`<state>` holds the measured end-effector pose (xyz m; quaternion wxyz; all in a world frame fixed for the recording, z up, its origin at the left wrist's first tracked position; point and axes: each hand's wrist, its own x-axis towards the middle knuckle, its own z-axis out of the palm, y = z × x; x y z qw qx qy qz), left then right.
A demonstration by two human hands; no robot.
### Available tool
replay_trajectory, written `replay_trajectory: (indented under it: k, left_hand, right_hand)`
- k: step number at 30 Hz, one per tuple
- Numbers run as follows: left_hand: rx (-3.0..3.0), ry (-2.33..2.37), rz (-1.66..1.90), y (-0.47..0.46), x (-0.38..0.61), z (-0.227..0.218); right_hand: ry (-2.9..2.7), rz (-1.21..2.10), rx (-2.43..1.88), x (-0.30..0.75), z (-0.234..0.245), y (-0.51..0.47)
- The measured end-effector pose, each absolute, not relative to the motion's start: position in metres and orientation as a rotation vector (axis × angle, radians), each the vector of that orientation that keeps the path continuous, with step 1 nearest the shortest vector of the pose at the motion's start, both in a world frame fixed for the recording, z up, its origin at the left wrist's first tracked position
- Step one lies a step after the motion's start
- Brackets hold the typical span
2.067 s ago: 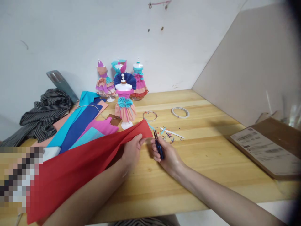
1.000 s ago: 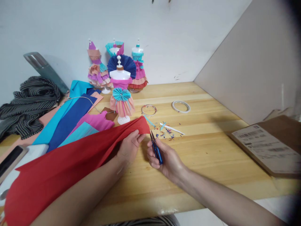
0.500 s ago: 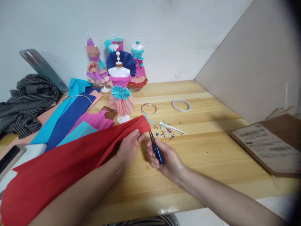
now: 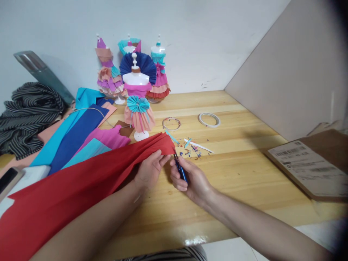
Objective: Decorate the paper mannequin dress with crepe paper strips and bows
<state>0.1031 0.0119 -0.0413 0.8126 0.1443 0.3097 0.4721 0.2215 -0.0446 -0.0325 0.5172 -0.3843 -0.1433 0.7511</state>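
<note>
A long sheet of red crepe paper (image 4: 89, 185) runs from the lower left up to the middle of the table. My left hand (image 4: 150, 168) grips it near its far end, thumb on top. In my right hand (image 4: 191, 177) are blue thread snips (image 4: 181, 170), their tips at the right edge of the red paper. Just behind the paper stands a small white dress form (image 4: 136, 78) in a pink bodice, a peach skirt, a turquoise paper bow and a navy pleated fan.
Three more dressed forms (image 4: 160, 72) stand by the wall. Two tape rolls (image 4: 209, 120) and paper scraps (image 4: 194, 148) lie beyond my hands. Coloured paper sheets (image 4: 78, 134), striped cloth (image 4: 29, 116) and a phone (image 4: 9, 181) are at left, a cardboard parcel (image 4: 312, 166) at right.
The snips' blades have come closer together at the red paper's edge. My view has shifted slightly, and both hands stay in nearly the same place.
</note>
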Motion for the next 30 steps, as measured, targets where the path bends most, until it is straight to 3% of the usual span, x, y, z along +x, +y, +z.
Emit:
replay_trajectory:
  k: [30]
  left_hand:
    - [0.249,0.703,0.929,0.0098,0.1030,-0.0437]
  right_hand:
    - [-0.276,1.760,-0.839,0.2170,-0.0382,-0.0456]
